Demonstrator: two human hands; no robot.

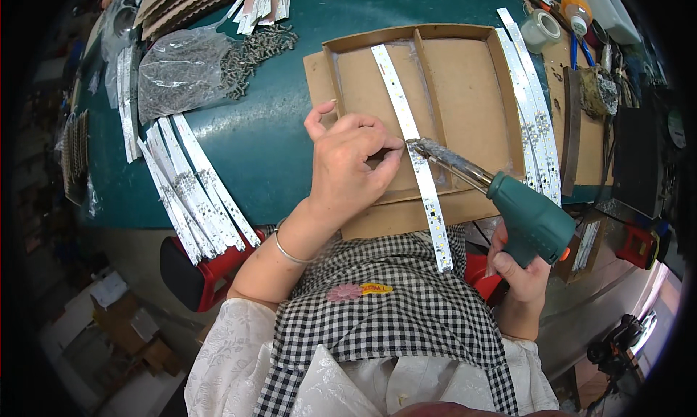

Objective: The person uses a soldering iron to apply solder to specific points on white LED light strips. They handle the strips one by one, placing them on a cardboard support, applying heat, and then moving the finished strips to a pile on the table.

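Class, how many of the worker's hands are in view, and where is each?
2: the left hand is just left of the white strip; the right hand grips the green soldering gun, which partly hides it.

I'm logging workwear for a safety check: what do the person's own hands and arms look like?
The left hand and right hand are gloveless. A thin silver-coloured bangle circles the left forearm. The left sleeve is white, with a pale floral pattern.
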